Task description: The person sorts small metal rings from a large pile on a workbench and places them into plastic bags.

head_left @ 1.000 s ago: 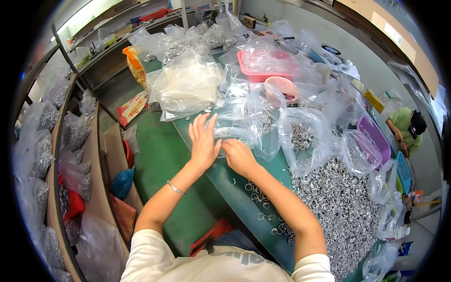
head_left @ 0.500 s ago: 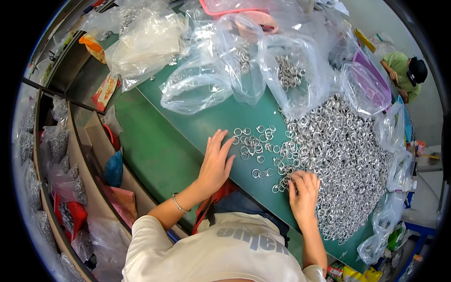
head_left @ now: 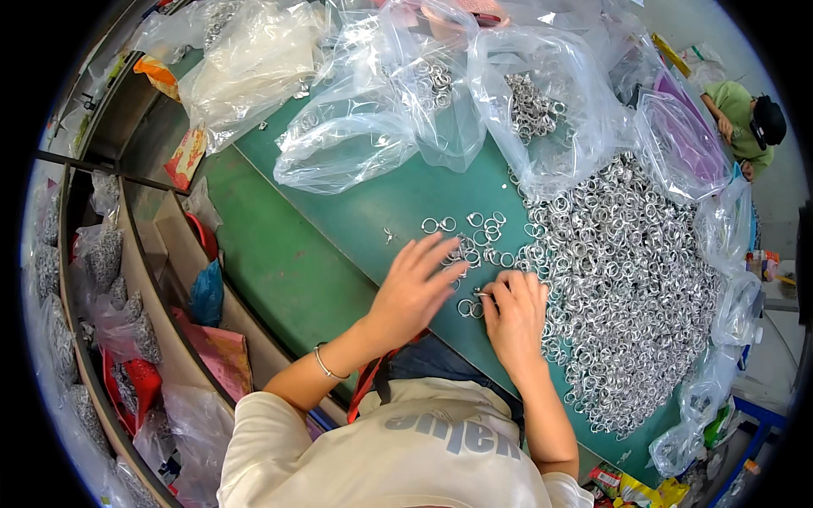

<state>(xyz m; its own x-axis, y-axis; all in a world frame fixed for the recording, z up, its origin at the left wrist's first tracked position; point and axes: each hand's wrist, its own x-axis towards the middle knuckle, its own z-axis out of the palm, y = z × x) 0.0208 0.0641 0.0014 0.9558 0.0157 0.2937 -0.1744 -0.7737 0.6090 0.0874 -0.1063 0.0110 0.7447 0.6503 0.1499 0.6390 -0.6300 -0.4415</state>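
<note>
On the green table lies a small loose group of silver metal rings (head_left: pixel 486 230), left of a large heap of similar rings (head_left: pixel 627 288). My left hand (head_left: pixel 413 286) hovers at the group's near-left side, fingers spread and slightly blurred, partly covering some rings; nothing shows in its grasp. Thumb and index finger of my right hand (head_left: pixel 517 315) are pinched together at the heap's left edge, with a small silver ring (head_left: pixel 480 292) at their tips. Just beside those fingertips a couple of rings (head_left: pixel 468 308) rest on the table. A tiny silver piece (head_left: pixel 389 236) lies apart, beyond my left fingers.
Clear plastic bags (head_left: pixel 347 144) lie along the table's far side, one holding a pile of rings (head_left: pixel 532 108). A purple basket (head_left: pixel 682 135) stands beyond the heap. Shelves with bagged parts (head_left: pixel 106 258) are at left. Another person in green (head_left: pixel 737 118) is at far right.
My right hand has moved left and slightly away from me, off the heap's edge, and now pinches a ring. My left hand has shifted right, over the loose group. The view has shifted slightly.
</note>
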